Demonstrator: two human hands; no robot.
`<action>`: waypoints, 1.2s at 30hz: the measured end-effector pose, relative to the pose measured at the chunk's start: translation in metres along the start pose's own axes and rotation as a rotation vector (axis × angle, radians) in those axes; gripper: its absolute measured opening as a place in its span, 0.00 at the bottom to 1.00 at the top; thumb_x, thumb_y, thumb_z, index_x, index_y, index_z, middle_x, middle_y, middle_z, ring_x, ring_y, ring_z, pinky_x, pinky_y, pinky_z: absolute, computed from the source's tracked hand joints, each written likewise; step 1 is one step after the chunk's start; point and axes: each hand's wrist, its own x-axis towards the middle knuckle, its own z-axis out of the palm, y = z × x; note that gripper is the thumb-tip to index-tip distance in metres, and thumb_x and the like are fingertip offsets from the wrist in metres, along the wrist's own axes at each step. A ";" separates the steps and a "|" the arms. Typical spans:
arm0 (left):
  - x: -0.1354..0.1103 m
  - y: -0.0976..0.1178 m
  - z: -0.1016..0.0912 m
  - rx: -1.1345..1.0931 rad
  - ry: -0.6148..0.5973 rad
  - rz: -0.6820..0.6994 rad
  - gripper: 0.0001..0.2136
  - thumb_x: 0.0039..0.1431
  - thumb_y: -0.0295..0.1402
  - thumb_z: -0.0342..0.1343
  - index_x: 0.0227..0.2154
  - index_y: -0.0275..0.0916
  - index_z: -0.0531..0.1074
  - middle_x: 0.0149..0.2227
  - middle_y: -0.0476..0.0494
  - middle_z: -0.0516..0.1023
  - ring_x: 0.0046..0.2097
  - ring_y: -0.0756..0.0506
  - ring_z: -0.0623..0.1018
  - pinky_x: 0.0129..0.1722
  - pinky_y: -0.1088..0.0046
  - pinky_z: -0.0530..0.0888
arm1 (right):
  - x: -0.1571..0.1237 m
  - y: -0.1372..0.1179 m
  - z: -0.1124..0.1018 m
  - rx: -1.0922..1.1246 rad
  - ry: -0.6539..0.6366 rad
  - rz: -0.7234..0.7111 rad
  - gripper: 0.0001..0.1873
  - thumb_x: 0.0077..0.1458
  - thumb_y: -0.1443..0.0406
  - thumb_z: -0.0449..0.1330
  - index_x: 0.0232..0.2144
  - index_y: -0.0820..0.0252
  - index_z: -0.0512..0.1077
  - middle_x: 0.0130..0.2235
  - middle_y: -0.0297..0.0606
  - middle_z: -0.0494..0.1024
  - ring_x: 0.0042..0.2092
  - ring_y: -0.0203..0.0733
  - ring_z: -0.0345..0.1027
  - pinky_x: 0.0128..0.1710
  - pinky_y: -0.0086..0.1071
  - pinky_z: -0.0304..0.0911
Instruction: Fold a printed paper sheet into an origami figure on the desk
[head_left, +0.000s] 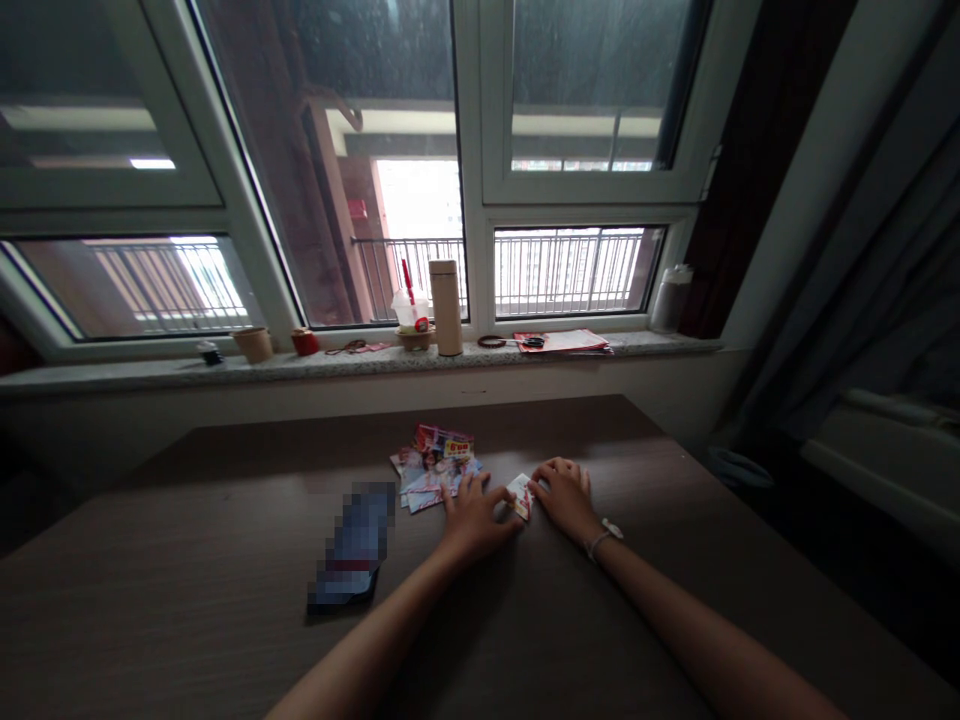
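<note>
White paper (521, 496) lay, seemingly steadied, between the left hand (476, 518), fingers apart, and right hand (566, 496) (pinching? I couldn't tell).

The room is dim, lit from behind by pale daylight through the window (469, 130) across the top of the frame. Outside, the brightest patch at upper centre is blown out to white, while the upper panes look murky and smudged. A faint sheen lies on the table (187, 560), with soft shadow below the left hand (476, 515). The curtain (885, 220) at the right edge sinks into gloom. Straight lines lean and stretch towards the corners. Blocky pixelation hides most of a dark object (352, 550) left of centre; print on the small paper (521, 497) is too small to read.
</note>
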 end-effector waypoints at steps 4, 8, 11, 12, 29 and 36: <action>-0.001 0.002 0.000 -0.016 0.028 0.003 0.17 0.55 0.51 0.57 0.46 0.56 0.77 0.67 0.44 0.61 0.70 0.32 0.53 0.64 0.34 0.39 | 0.002 0.003 0.001 0.010 0.001 -0.009 0.09 0.60 0.58 0.57 0.36 0.52 0.76 0.49 0.39 0.73 0.56 0.52 0.57 0.61 0.55 0.42; -0.001 0.007 0.003 -0.020 0.091 -0.012 0.15 0.59 0.52 0.54 0.42 0.54 0.78 0.65 0.44 0.64 0.69 0.31 0.56 0.64 0.32 0.41 | 0.001 0.002 0.001 0.014 0.010 -0.019 0.09 0.60 0.58 0.57 0.35 0.52 0.76 0.49 0.39 0.73 0.56 0.52 0.57 0.60 0.53 0.44; -0.001 0.008 0.008 0.013 0.148 0.005 0.16 0.59 0.53 0.55 0.41 0.52 0.78 0.64 0.43 0.66 0.68 0.32 0.58 0.64 0.32 0.41 | -0.001 0.001 -0.002 0.011 0.006 -0.033 0.09 0.60 0.58 0.57 0.35 0.53 0.76 0.49 0.39 0.73 0.56 0.52 0.57 0.60 0.52 0.46; 0.000 0.008 0.009 0.021 0.159 0.011 0.16 0.59 0.52 0.55 0.42 0.52 0.78 0.64 0.42 0.66 0.68 0.32 0.59 0.64 0.32 0.41 | -0.001 0.000 -0.002 0.010 0.001 -0.037 0.09 0.60 0.58 0.57 0.35 0.53 0.76 0.49 0.40 0.73 0.56 0.52 0.57 0.60 0.52 0.46; -0.001 0.011 0.006 0.046 0.124 -0.003 0.17 0.57 0.51 0.57 0.45 0.52 0.76 0.64 0.40 0.65 0.68 0.33 0.58 0.63 0.31 0.43 | -0.002 -0.001 0.002 -0.015 0.041 -0.027 0.10 0.61 0.60 0.57 0.34 0.57 0.76 0.49 0.41 0.74 0.57 0.52 0.59 0.62 0.56 0.45; -0.003 0.012 0.004 0.063 0.121 -0.002 0.17 0.57 0.50 0.57 0.46 0.52 0.76 0.65 0.40 0.65 0.68 0.32 0.58 0.63 0.31 0.43 | -0.003 -0.002 0.003 -0.005 0.033 -0.033 0.10 0.61 0.61 0.56 0.35 0.58 0.76 0.50 0.43 0.73 0.57 0.53 0.58 0.62 0.60 0.43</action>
